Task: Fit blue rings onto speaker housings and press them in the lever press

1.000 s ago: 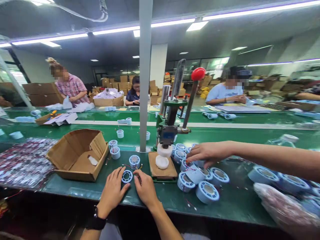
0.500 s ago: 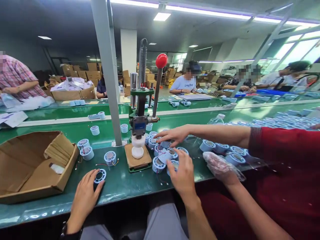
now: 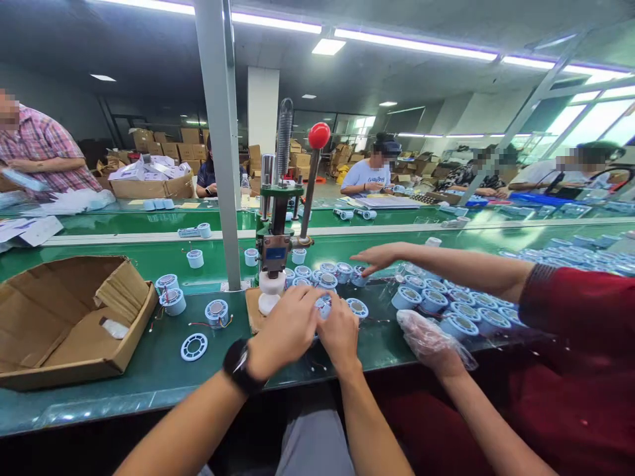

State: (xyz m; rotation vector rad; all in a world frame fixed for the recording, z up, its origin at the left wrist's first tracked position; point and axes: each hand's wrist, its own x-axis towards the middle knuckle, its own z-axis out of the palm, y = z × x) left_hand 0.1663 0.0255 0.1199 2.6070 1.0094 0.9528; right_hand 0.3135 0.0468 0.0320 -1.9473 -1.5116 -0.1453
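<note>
My left hand, with a dark watch on its wrist, and my right hand meet just right of the press base. Between their fingers is a light-blue round housing, partly hidden by the fingers. Behind them several similar blue housings stand close together, some with thin wires. A flat light-blue slotted ring lies on the bench to the left. Above it stands a housing with red and white wires. The hand press has a red ball on its lever and white pads at its base.
An open cardboard box occupies the bench's left end. From the right, a co-worker in red reaches over the housings; one hand wears a clear plastic glove. A grey post rises behind the press. Other people sit across the green bench.
My left hand has let go of the slotted ring and moved right to join my right hand at a housing. The co-worker's bare hand has shifted right, away from the press.
</note>
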